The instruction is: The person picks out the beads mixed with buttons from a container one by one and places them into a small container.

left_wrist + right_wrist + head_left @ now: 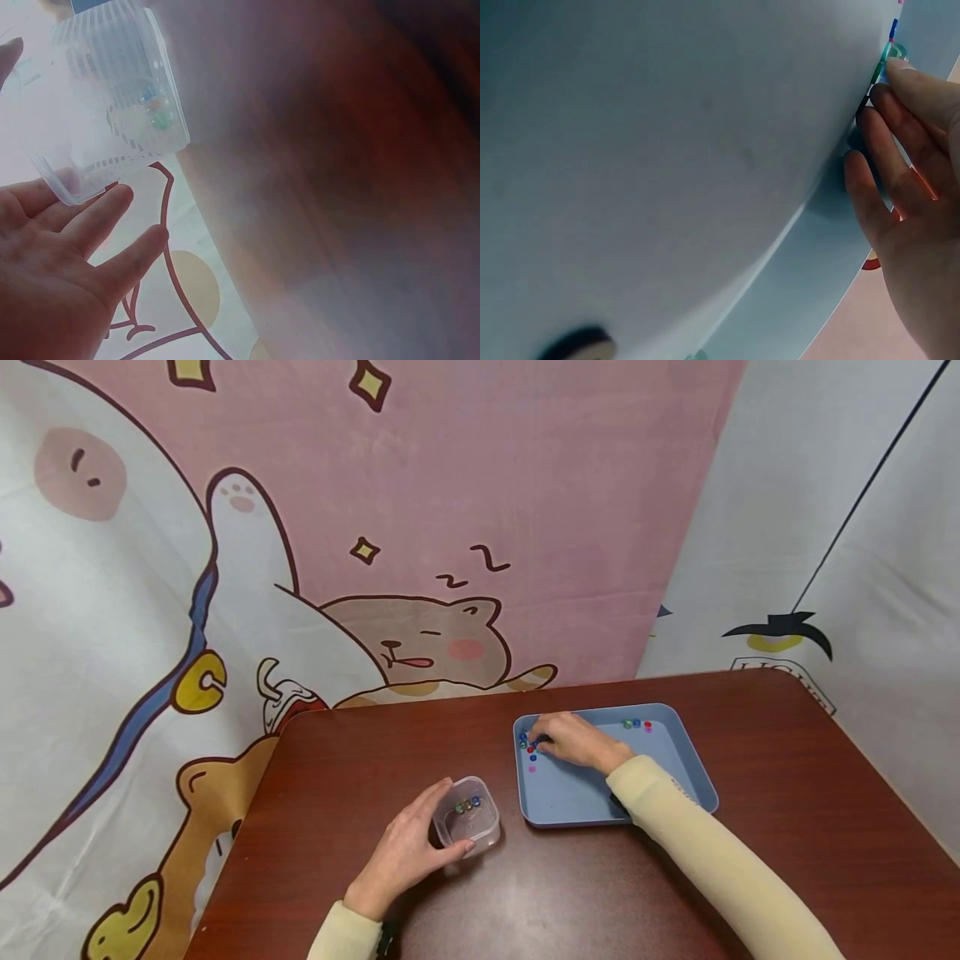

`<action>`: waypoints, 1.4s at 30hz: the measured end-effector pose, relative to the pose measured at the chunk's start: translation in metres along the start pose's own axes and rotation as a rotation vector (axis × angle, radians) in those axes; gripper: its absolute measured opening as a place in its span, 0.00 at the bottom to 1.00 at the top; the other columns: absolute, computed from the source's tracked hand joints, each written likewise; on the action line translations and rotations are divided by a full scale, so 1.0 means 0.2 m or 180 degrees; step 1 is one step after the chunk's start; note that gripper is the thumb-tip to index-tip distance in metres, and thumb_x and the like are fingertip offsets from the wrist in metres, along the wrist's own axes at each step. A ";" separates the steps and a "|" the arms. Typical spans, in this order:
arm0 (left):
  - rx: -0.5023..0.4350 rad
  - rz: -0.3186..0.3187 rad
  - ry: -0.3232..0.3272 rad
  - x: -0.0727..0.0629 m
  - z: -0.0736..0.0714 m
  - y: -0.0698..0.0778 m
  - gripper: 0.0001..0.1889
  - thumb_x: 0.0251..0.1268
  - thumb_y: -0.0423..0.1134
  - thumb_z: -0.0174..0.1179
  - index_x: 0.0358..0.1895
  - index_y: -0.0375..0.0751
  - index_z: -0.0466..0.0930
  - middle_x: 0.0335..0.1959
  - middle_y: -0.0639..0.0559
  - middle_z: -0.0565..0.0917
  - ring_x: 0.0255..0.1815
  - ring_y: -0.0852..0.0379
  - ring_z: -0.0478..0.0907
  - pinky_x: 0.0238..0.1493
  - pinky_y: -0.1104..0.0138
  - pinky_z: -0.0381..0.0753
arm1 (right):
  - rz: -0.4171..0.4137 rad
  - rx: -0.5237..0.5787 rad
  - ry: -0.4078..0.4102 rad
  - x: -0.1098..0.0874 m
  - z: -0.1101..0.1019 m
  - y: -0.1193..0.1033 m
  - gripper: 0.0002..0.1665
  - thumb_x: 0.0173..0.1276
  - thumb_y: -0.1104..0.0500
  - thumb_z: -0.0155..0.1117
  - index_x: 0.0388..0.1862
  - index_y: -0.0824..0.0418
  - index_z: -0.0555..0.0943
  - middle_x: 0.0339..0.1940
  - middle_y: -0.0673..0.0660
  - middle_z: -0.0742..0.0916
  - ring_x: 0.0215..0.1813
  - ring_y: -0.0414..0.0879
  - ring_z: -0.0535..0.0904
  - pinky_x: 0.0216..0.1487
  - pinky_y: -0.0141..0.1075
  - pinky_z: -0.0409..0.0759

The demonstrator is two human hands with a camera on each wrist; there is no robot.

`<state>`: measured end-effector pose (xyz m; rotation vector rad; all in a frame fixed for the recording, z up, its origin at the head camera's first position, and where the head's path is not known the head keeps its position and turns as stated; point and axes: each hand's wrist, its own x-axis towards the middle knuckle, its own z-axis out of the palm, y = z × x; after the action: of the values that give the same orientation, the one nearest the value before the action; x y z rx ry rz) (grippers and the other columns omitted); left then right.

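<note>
My left hand (405,839) holds a clear plastic container (487,831) between its thumb and fingers, at the left of the blue tray (577,810). Several glass marbles (468,805) lie inside the container. In the left wrist view the container (90,112) is tilted, its marbles (157,112) showing through the wall. My right hand (573,742) reaches down into the tray's far left corner. In the right wrist view its thumb and forefinger tips are close together at a green and blue marble (898,51); whether they pinch one is hidden.
Several coloured marbles (531,750) lie loose by the tray's left wall, with a pink one (532,769) nearer me. More marbles (637,723) sit along its far side. The brown table (375,735) ends at a printed cloth backdrop (570,527).
</note>
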<state>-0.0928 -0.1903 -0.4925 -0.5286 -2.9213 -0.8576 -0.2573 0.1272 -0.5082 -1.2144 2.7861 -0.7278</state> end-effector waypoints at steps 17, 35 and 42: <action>-0.0020 -0.0027 -0.0014 -0.01 0.00 0.00 0.52 0.54 0.70 0.71 0.77 0.42 0.67 0.74 0.45 0.74 0.67 0.46 0.78 0.64 0.47 0.78 | 0.0050 0.0097 0.0227 -0.02 -0.15 -0.08 0.12 0.70 0.63 0.73 0.51 0.60 0.89 0.51 0.54 0.89 0.54 0.50 0.86 0.57 0.48 0.83; -0.0030 -0.0063 -0.0058 0.00 0.00 0.00 0.52 0.54 0.69 0.72 0.77 0.42 0.68 0.74 0.45 0.74 0.67 0.46 0.77 0.65 0.47 0.78 | -0.0086 0.0237 0.0581 -0.13 -0.29 -0.26 0.11 0.73 0.59 0.70 0.53 0.54 0.88 0.56 0.51 0.87 0.58 0.46 0.84 0.57 0.46 0.83; -0.0022 -0.0027 -0.0024 -0.01 0.00 0.00 0.52 0.54 0.70 0.72 0.77 0.43 0.68 0.74 0.46 0.74 0.68 0.46 0.77 0.66 0.47 0.77 | -0.0131 0.0386 0.0638 -0.17 -0.29 -0.36 0.13 0.72 0.59 0.71 0.54 0.56 0.87 0.62 0.54 0.86 0.62 0.47 0.82 0.59 0.48 0.82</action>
<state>-0.0918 -0.1912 -0.4919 -0.5213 -2.9306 -0.8690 -0.1959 0.1324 -0.4323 -1.2447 2.8274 -1.0608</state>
